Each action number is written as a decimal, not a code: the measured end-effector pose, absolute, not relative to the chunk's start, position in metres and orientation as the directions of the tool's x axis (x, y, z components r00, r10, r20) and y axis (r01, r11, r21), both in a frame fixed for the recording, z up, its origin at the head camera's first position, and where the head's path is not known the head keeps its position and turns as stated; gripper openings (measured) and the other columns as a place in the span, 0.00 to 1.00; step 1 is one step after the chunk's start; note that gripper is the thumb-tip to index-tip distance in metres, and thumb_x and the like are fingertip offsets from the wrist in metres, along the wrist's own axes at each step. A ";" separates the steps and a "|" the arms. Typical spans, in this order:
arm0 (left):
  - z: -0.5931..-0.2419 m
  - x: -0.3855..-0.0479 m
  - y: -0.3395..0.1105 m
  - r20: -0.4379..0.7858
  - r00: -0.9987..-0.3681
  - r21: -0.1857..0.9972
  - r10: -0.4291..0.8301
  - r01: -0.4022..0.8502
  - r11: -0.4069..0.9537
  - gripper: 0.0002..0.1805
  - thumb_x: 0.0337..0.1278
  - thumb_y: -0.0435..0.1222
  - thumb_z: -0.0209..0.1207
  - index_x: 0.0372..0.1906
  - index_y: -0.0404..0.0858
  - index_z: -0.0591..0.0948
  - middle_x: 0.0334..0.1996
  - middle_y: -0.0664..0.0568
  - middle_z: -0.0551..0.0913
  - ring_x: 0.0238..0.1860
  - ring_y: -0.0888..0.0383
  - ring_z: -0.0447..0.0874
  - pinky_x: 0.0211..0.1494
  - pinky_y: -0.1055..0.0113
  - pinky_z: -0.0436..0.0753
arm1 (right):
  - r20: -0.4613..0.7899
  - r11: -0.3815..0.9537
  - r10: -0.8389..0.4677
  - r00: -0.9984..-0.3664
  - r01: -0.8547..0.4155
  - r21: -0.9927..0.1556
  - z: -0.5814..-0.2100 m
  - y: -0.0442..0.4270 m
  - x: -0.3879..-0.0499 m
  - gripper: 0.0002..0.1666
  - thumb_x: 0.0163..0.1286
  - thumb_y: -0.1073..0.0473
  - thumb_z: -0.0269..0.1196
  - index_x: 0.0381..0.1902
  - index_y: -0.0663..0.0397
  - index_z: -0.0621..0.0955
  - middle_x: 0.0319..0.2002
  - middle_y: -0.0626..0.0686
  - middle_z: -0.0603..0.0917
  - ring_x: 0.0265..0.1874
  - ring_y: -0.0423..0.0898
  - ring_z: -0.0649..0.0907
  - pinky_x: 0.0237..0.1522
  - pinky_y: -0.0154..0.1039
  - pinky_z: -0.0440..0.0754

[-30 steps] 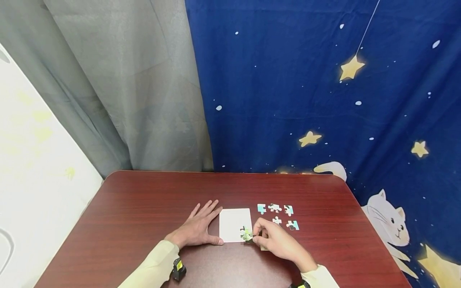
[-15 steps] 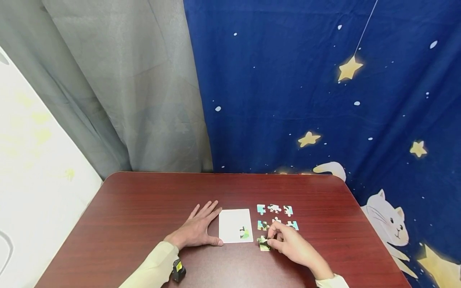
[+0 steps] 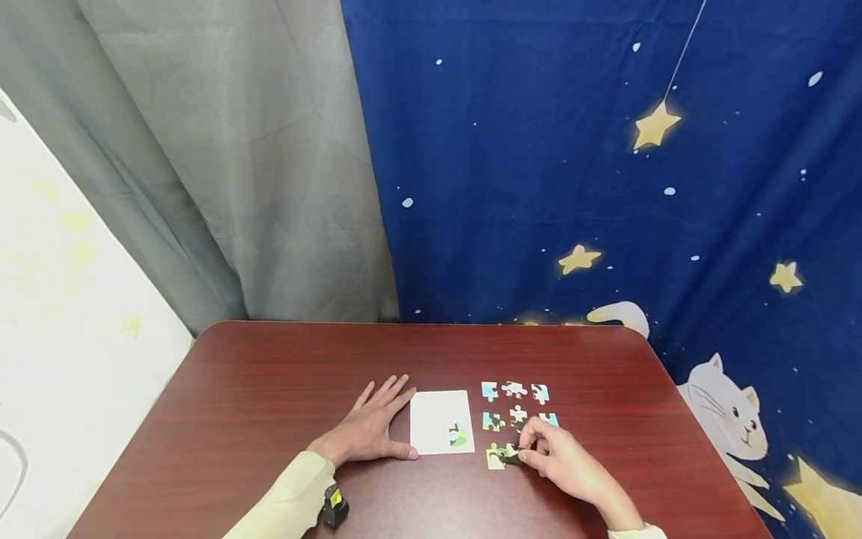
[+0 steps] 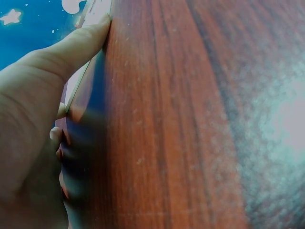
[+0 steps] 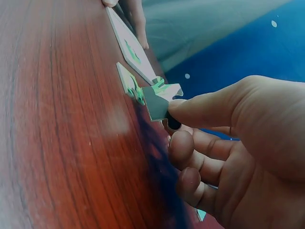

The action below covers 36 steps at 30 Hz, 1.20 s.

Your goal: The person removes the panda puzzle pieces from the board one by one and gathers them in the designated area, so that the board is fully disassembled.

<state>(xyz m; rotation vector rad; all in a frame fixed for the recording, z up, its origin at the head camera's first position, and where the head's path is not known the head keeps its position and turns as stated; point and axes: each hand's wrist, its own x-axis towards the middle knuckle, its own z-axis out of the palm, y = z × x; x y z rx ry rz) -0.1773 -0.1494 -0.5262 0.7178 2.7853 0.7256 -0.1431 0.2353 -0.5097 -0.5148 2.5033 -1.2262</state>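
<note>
In the head view my left hand point(image 3: 369, 427) lies spread on the table, thumb and index fingertip at the left edge of a square white puzzle board point(image 3: 431, 412). Its thumb point(image 4: 86, 43) shows against the board's edge in the left wrist view. A green and black jigsaw piece point(image 3: 459, 435) sits in the board's near right corner. My right hand point(image 3: 562, 460) pinches another jigsaw piece point(image 5: 158, 101) between thumb and fingers, tilted above the table right of the board. Just left of this piece lies a loose green jigsaw piece point(image 3: 495, 458).
Several loose jigsaw pieces lie in rows right of the board, among them a far left piece point(image 3: 488, 390) and a middle one point(image 3: 518, 416), partly near my right fingers. The dark red table point(image 3: 303, 359) ends before grey and blue curtains point(image 3: 505, 187).
My right hand has moved right with the pinched jigsaw piece, from the board's near right corner to the loose pieces. My left hand has stayed in place.
</note>
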 end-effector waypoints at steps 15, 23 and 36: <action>-0.527 -0.178 -0.150 -0.057 -0.869 0.494 0.491 0.403 0.770 0.63 0.49 0.67 0.74 0.84 0.39 0.63 0.88 0.41 0.53 0.89 0.39 0.47 0.87 0.31 0.46 | -0.086 0.570 -0.417 -0.905 -0.187 -0.800 -0.516 0.248 -0.144 0.08 0.75 0.59 0.68 0.38 0.48 0.78 0.19 0.43 0.76 0.18 0.33 0.75 0.22 0.30 0.74; -0.528 -0.177 -0.150 -0.060 -0.871 0.485 0.487 0.401 0.777 0.63 0.49 0.68 0.73 0.84 0.40 0.63 0.88 0.42 0.53 0.89 0.40 0.47 0.88 0.32 0.45 | -0.060 0.599 -0.401 -0.914 -0.212 -0.773 -0.514 0.250 -0.145 0.07 0.74 0.59 0.69 0.37 0.47 0.79 0.20 0.42 0.76 0.19 0.32 0.73 0.23 0.30 0.73; -0.529 -0.179 -0.150 -0.062 -0.868 0.482 0.492 0.405 0.776 0.63 0.49 0.68 0.73 0.84 0.39 0.63 0.88 0.41 0.53 0.89 0.39 0.47 0.88 0.32 0.45 | -0.003 0.637 -0.380 -0.925 -0.259 -0.726 -0.516 0.252 -0.148 0.05 0.72 0.65 0.69 0.38 0.50 0.82 0.24 0.44 0.76 0.22 0.32 0.73 0.27 0.30 0.74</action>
